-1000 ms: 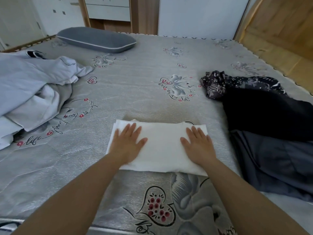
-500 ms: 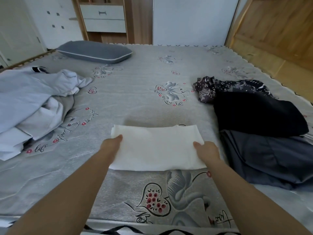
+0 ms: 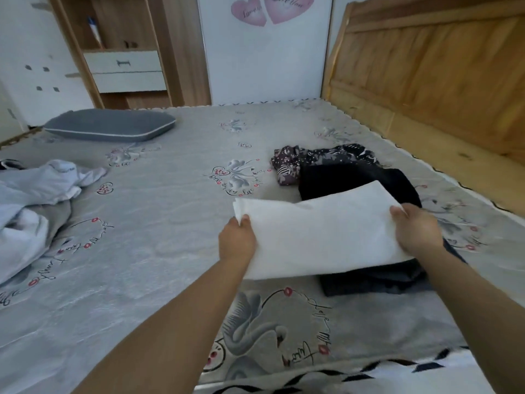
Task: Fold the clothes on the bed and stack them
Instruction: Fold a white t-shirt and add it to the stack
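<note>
A folded white garment (image 3: 321, 231) is lifted off the bed, held flat between both hands. My left hand (image 3: 237, 240) grips its left edge and my right hand (image 3: 417, 227) grips its right edge. It hangs partly over a stack of dark folded clothes: a black garment (image 3: 352, 180) at the back and a dark grey one (image 3: 377, 280) nearer me, mostly hidden under the white piece. A dark patterned garment (image 3: 301, 163) lies bunched behind the stack. At the left edge sits a heap of unfolded pale blue and white clothes (image 3: 31, 206).
The grey printed bedspread (image 3: 159, 228) covers the bed. A grey pillow (image 3: 110, 125) lies at the far left. A wooden headboard (image 3: 431, 72) rises on the right. A wardrobe with drawers (image 3: 125, 69) and a white door (image 3: 267, 52) stand beyond the bed.
Both hands went from pressing flat on the white garment to gripping its sides, then lifted it and carried it right, over the dark stack.
</note>
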